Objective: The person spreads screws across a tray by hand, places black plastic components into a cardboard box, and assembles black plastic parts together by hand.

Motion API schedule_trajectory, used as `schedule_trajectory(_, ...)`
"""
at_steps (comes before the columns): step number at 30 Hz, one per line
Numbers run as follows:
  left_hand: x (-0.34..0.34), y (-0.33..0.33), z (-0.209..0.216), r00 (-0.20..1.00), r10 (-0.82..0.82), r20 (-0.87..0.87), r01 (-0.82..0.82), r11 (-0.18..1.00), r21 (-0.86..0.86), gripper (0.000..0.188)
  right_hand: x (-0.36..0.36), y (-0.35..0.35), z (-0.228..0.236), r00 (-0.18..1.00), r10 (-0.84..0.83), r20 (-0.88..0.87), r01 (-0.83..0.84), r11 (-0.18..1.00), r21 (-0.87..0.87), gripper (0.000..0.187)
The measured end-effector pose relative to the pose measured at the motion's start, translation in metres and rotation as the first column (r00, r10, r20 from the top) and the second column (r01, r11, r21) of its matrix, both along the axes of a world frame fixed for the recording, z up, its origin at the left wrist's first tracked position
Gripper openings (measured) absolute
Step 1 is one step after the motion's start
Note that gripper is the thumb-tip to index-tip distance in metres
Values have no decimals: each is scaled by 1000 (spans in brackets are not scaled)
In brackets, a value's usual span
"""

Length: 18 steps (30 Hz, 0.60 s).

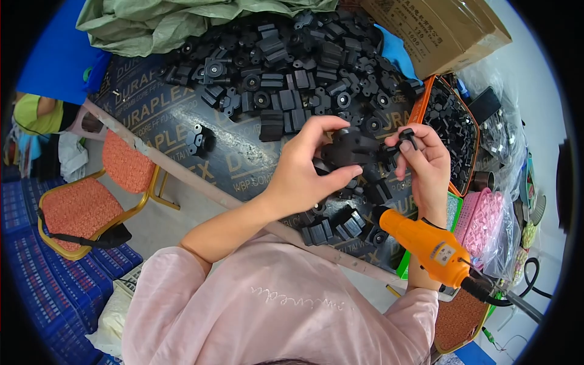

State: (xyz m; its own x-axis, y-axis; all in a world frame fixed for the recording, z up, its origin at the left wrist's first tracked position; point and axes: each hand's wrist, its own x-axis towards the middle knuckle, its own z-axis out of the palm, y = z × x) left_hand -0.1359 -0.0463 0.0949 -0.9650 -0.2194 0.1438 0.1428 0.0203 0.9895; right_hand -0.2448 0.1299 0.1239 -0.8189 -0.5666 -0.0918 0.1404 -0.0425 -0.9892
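My left hand (302,163) is closed around a black moulded plastic part (351,148), thumb below it and fingers above. Just to its right, my right hand (431,159) pinches a small black plastic piece (409,139) between thumb and fingers. A narrow gap separates the small piece from the larger part. Beyond my hands, a heap of similar black plastic parts (286,100) covers the far half of the dark printed board (237,161). Several more parts (333,226) lie close to the near edge, below my left hand.
An orange electric screwdriver (426,246) hangs over my right forearm. An orange bin (417,112) of small black pieces stands at the right, a pink basket (471,225) nearer. A cardboard box (441,33) sits far right, green fabric (176,27) far left. A chair (82,213) is left.
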Motion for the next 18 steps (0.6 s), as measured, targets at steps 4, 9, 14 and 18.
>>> schedule_trajectory(4, -7, -7, -6, 947, -316, 49, 150, 573, 805, 42, 6, -6, 7, 991, -66, -119, 86, 981, 174, 24)
schedule_trajectory(9, -10, 6, -11, 932, -357, -69, 193, 326, 925, 41, 15, -18, 6, 941, -143, -306, 211, 956, 203, 16)
schedule_trajectory(14, -8, 12, -12, 921, -377, -102, 220, 287, 932, 43, 21, -24, 3, 590, -30, -807, 367, 900, 235, 17)
schedule_trajectory(18, -7, 13, -11, 917, -385, -109, 235, 298, 925, 44, 24, -25, 6, 503, 124, -855, 371, 863, 344, 21)
